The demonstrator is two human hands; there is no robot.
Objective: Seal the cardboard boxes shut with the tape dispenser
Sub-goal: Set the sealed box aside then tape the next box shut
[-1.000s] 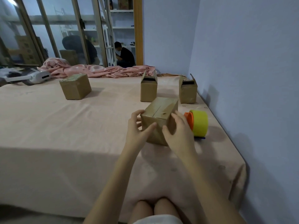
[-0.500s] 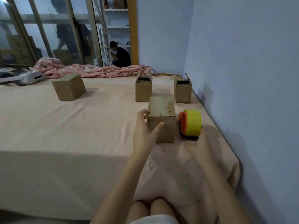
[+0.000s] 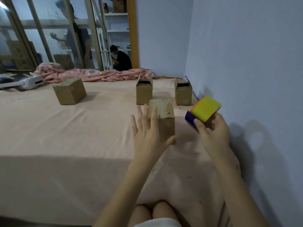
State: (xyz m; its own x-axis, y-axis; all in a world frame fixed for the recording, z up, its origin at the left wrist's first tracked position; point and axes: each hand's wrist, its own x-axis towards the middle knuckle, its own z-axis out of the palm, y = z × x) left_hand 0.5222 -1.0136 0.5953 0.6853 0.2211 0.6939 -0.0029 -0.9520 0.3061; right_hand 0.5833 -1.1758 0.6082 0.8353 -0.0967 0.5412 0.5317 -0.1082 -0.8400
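Note:
A small cardboard box (image 3: 164, 110) with its top flaps folded down stands in front of me on the pink cloth. My left hand (image 3: 148, 130) rests against its left and near side, fingers straight. My right hand (image 3: 212, 134) holds the tape dispenser (image 3: 203, 112), yellow roll with orange and blue parts, lifted off the table to the right of that box. Two open-topped boxes (image 3: 144, 93) (image 3: 183, 94) stand behind it. A fourth box (image 3: 69, 93), closed, sits at the left.
The table (image 3: 65, 136) is covered with pink cloth, bunched in a heap (image 3: 91, 74) along the back. A white device (image 3: 31, 82) lies at the far left. A blue wall (image 3: 246, 63) runs close along the right. People are behind the glass partition (image 3: 68, 38).
My right hand left the box, took hold of the tape dispenser and lifted it off the table. The near box was straightened, and my left hand's fingers spread out along it.

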